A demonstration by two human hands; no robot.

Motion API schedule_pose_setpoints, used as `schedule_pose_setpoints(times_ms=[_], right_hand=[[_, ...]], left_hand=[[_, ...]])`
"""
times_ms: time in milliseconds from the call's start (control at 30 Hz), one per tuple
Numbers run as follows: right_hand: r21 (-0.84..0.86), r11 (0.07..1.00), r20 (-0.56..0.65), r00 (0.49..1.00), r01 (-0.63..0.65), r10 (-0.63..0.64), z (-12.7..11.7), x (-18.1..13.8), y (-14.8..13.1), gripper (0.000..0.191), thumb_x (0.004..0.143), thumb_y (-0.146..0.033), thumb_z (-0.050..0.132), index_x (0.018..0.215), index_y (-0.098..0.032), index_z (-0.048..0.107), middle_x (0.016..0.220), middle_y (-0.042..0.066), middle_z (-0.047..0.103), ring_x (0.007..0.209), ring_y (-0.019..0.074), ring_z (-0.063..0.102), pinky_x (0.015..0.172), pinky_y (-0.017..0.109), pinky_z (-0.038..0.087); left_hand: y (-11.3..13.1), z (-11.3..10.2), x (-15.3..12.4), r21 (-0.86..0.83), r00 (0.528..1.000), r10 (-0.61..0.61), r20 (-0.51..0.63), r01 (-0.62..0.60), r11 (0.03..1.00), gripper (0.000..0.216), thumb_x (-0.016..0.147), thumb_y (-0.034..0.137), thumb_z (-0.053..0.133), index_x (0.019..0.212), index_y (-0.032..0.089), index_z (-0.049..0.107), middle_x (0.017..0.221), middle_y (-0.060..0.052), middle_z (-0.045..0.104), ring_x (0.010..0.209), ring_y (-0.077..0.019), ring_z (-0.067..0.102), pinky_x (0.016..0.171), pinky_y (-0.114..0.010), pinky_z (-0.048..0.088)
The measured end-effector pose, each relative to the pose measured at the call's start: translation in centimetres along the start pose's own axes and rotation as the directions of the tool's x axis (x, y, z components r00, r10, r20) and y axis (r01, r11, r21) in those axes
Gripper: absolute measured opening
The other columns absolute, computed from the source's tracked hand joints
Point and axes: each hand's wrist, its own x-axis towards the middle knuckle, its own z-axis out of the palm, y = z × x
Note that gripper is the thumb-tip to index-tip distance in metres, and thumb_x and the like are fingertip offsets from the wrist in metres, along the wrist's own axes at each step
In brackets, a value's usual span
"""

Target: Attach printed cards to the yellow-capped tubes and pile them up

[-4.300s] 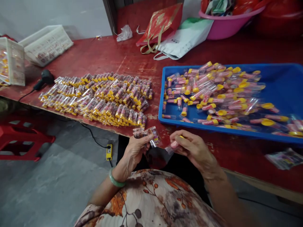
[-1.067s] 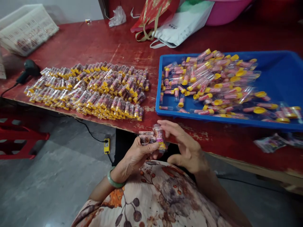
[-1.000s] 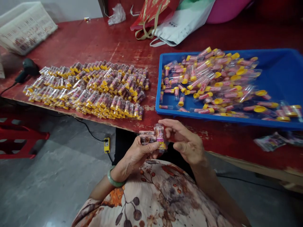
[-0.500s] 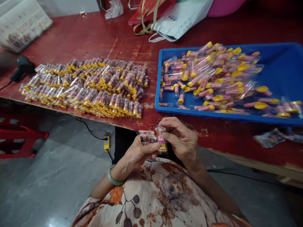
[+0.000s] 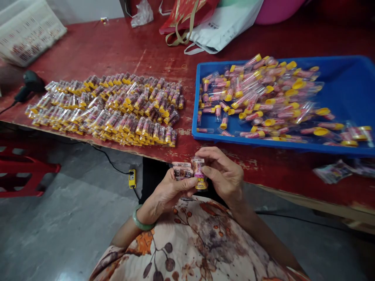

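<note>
My left hand [image 5: 168, 190] is closed on a small stack of printed labels [image 5: 181, 170], held just below the table's front edge. My right hand [image 5: 224, 175] is closed on a clear tube with a yellow cap [image 5: 198, 173], wrapped in a printed label; the left thumb touches it too. A blue tray [image 5: 345, 84] on the right holds several unlabelled tubes with yellow caps [image 5: 263, 101]. To the left, rows of labelled tubes [image 5: 111, 107] lie on the red table [image 5: 123, 47].
A white basket [image 5: 27, 33] and a black hand-held device with a cord [image 5: 27, 82] sit at the far left. Bags [image 5: 216, 27] lie at the back. More labels [image 5: 334, 171] rest at the right. A red stool [image 5: 20, 171] stands on the floor.
My right hand has closed its fingers around the labelled tube held beside the label stack. Earlier it held an unlabelled tube apart from the left hand. The camera has tipped slightly.
</note>
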Motion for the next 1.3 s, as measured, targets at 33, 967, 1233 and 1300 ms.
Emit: schedule_pose_setpoints(times_ms=[33, 967, 1233, 1300], right_hand=[[-0.001, 1.0, 0.034, 0.999, 0.004, -0.004, -0.3, -0.1, -0.2, 0.035, 0.085, -0.038, 0.066, 0.116, -0.021, 0.063, 0.118, 0.011, 0.053, 0.094, 0.0212, 0.056, 0.073, 0.033, 0.05], [-0.595, 0.667, 0.126, 0.871, 0.449, -0.474, 0.5, -2.0, -1.4, 0.047, 0.081, -0.004, 0.06, 0.123, -0.026, 0.06, 0.108, 0.009, 0.063, 0.087, 0.0196, 0.063, 0.068, 0.034, 0.055], [-0.608, 0.657, 0.122, 0.87, 0.446, -0.477, 0.4, -2.0, -1.4, 0.05, 0.081, -0.004, 0.06, 0.125, -0.027, 0.06, 0.108, 0.009, 0.065, 0.085, 0.0196, 0.064, 0.067, 0.032, 0.054], [-0.613, 0.653, 0.121, 0.87, 0.444, -0.478, 0.4, -2.0, -1.3, 0.049, 0.081, -0.006, 0.06, 0.125, -0.028, 0.06, 0.108, 0.007, 0.065, 0.084, 0.0192, 0.064, 0.068, 0.032, 0.055]], left_hand=[[0.1, 0.0, 0.0, -0.008, 1.0, 0.007, -0.006, -0.007, 1.0, 0.027, 0.067, 0.029, 0.082, 0.076, 0.012, 0.064, 0.064, 0.0, 0.054, 0.049, -0.0054, 0.041, 0.046, -0.02, 0.032], [0.5, 1.1, -0.3, -0.129, 0.999, 0.03, -0.03, -0.034, 0.991, 0.033, 0.062, 0.032, 0.085, 0.073, 0.013, 0.061, 0.059, 0.004, 0.048, 0.044, -0.0034, 0.035, 0.045, -0.021, 0.03], [0.5, 1.3, -0.2, -0.135, 0.999, 0.024, -0.037, -0.029, 0.99, 0.032, 0.062, 0.03, 0.086, 0.073, 0.012, 0.061, 0.055, 0.004, 0.048, 0.044, -0.0035, 0.035, 0.045, -0.02, 0.027], [0.5, 1.3, -0.2, -0.132, 0.999, 0.016, -0.048, -0.022, 0.991, 0.033, 0.061, 0.031, 0.086, 0.073, 0.012, 0.061, 0.054, 0.004, 0.047, 0.044, -0.0038, 0.035, 0.045, -0.02, 0.027]])
